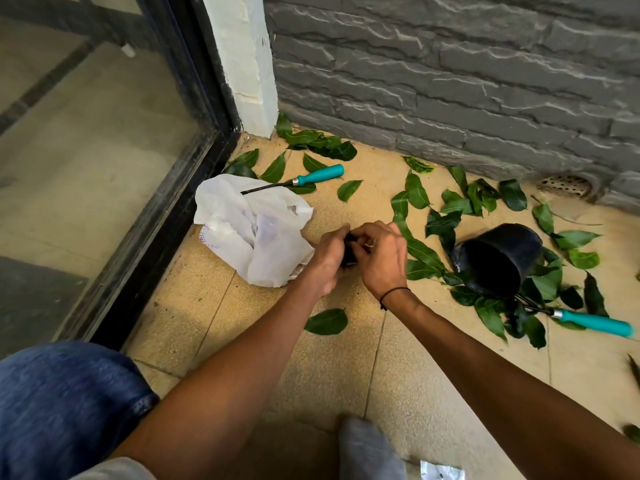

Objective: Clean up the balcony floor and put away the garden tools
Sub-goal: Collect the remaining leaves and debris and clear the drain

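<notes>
Left hand (327, 258) and right hand (379, 258) are both pinching a small black item (349, 252) (unclear what) beside the white bag (249, 230); leaves (426, 252) are lying scattered right.

We see two bare forearms, no sleeves down to the wrists. The right hand (379, 258) has a thin black cord band (393, 293) round its wrist, knot hanging. The left hand (327, 259) has nothing on its wrist. Blue denim (65, 407) with a stitched hem covers the left knee. Grey fabric (369, 452) shows at bottom centre; what garment, we can't tell.
</notes>
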